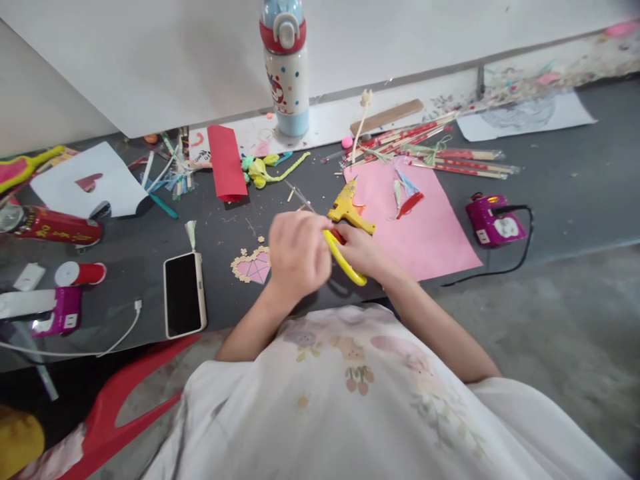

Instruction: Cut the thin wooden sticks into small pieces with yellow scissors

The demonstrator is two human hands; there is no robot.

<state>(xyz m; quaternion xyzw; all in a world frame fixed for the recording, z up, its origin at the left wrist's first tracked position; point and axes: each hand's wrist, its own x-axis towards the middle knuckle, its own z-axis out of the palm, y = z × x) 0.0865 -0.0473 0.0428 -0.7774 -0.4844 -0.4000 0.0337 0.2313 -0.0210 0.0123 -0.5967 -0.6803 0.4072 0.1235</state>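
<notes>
My left hand point(300, 255) is closed and slightly blurred, its fingertips meeting those of my right hand. What it grips is hidden. My right hand point(361, 251) is closed around a yellow curved band point(346, 259) with a bit of red beside it; its full shape is covered by my fingers. Just beyond the hands lies a yellow glue gun point(345, 203), partly on a pink sheet point(425, 233). A thin clear stick point(301, 197) shows behind my left fingers. Left of that hand, a pink heart point(253, 267) edged with small beige pieces is partly covered.
A phone point(184, 297), red can point(60, 227) and red spool point(80, 273) are on the left. At the back stand a bottle point(287, 73) and red folded paper point(227, 163). Wrapped sticks point(465, 163) and a purple corded box point(495, 220) lie right.
</notes>
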